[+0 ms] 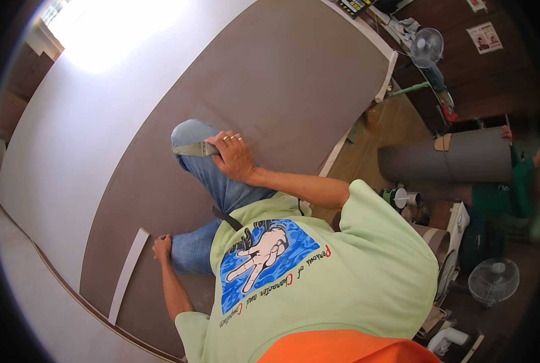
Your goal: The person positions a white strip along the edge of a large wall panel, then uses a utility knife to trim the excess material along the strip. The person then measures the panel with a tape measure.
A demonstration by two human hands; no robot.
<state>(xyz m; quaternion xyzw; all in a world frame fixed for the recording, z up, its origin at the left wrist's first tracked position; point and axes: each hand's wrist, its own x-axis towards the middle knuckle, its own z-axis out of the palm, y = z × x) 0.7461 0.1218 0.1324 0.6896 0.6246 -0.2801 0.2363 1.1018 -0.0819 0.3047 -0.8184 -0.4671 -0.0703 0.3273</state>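
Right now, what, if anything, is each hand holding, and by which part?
The right hand holds a flat grey-green tool by its end on the picture's right. Nothing can be seen held in the left hand.

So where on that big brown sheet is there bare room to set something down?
The widest bare patch of brown sheet lies beyond the right hand, between the white surface and the pale edge. It's crowded around the left hand, between a leg and a white strip.
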